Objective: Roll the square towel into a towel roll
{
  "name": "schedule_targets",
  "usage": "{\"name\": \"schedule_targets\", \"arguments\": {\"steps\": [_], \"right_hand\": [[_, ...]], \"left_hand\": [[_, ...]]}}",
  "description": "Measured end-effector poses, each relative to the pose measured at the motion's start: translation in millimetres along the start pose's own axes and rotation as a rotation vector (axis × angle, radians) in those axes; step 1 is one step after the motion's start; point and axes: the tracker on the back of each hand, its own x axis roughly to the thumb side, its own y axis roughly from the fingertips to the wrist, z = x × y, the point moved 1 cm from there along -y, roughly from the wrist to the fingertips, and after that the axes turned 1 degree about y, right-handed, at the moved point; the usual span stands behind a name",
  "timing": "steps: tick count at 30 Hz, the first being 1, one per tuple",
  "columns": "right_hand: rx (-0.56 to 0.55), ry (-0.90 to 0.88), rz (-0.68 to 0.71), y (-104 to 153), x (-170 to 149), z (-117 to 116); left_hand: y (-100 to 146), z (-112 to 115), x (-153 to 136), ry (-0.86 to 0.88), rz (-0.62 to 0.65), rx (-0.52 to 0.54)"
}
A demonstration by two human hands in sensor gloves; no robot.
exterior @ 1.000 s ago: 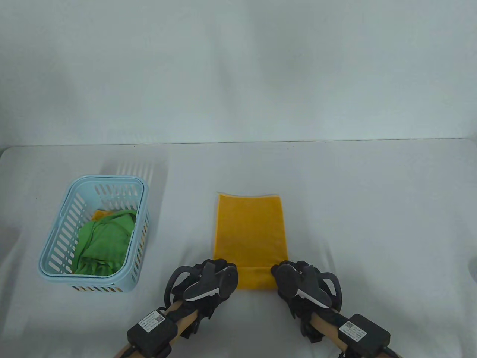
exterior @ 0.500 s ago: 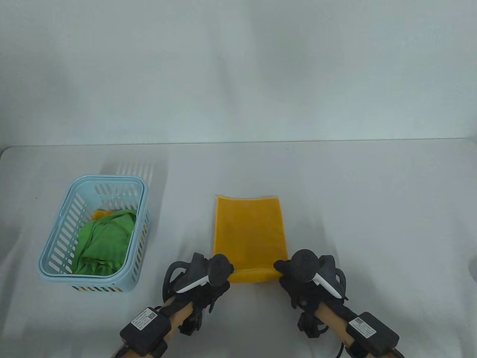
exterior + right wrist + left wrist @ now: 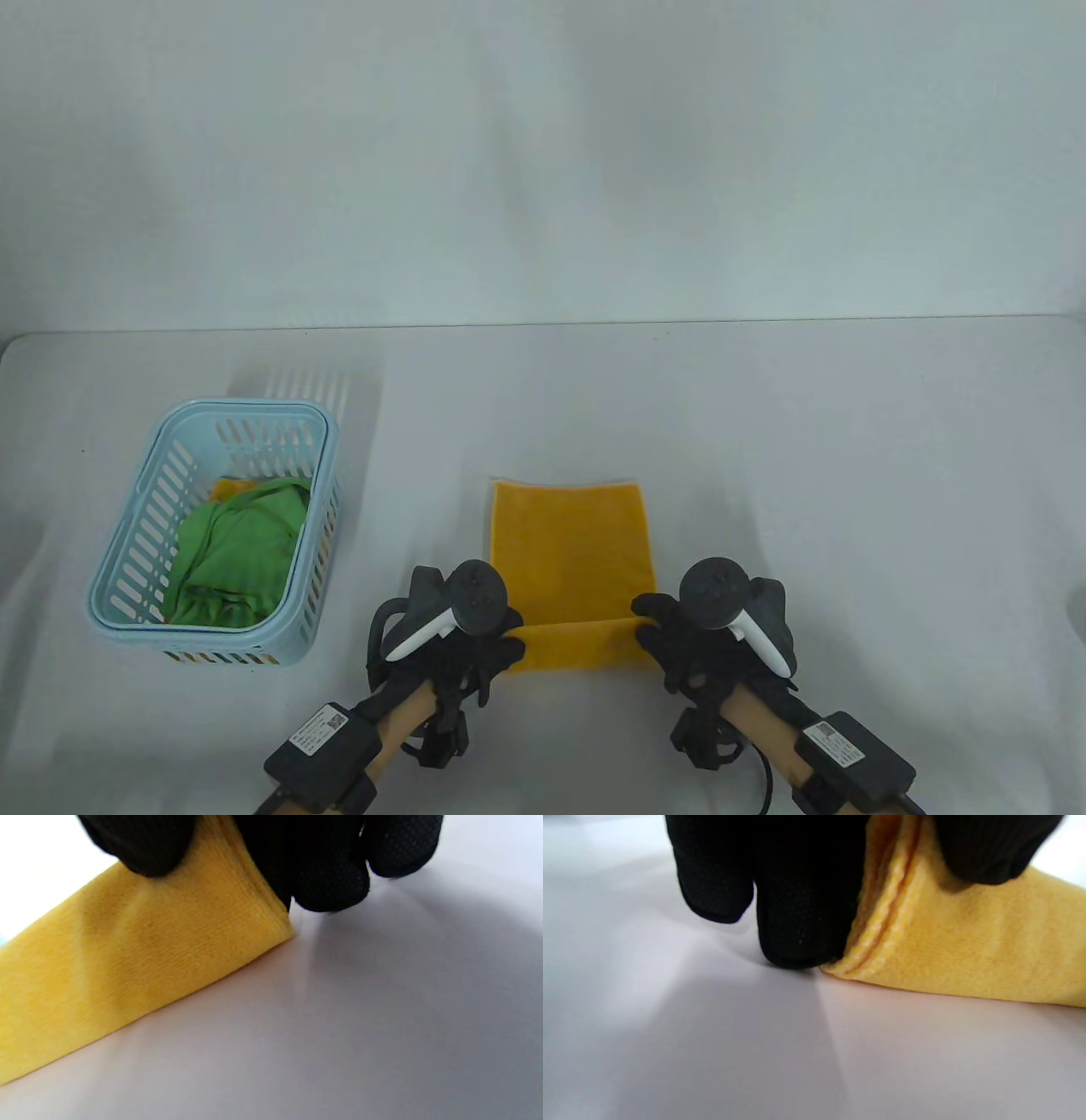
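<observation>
Smooth white table [image 3: 848,475]; gloved hands pinch ribbed yellow towel [image 3: 568,543] fold

white table [image 3: 848,475] bearing two items
a yellow towel [image 3: 568,543] is lying near the front centre; a pale blue slotted basket [image 3: 127,543] is sitting well apart, to its left.

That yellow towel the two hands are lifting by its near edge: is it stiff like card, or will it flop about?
Probably floppy: the yellow towel bends in a soft fold where the left hand and right hand pinch its near corners. It looks light, since fingertips alone raise that edge. Its knitted, ribbed surface in the wrist views suggests it grips rather than slips.
</observation>
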Motion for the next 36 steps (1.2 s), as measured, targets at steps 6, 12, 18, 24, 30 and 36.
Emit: {"name": "schedule_targets", "arguments": {"steps": [6,12,18,24,30,36], "right_hand": [[-0.03,-0.024,-0.042,-2.5,-6.0,3.9],[-0.045,-0.013,-0.065,-4.2,-8.9,6.5],[-0.064,-0.038,-0.099,-4.2,-14.5,12.5],[-0.116,0.03,-0.007,8.8,1.5,19.3],[-0.107,0.181,0.13,23.7,27.2,12.8],[-0.064,0.358,0.144,17.9,28.1,-4.9]], "left_hand": [[-3.4,-2.8,-6.9,-0.032,-0.049,0.055],[-7.3,-4.7,-15.8,-0.003,-0.101,0.077],[-6.7,-9.8,-27.6,0.015,-0.142,0.104],[7.9,-21.8,-12.2,-0.09,-0.074,0.211],[19.0,-14.0,23.4,-0.256,0.141,0.169],[11.0,7.8,28.8,-0.358,0.131,0.095]]}}
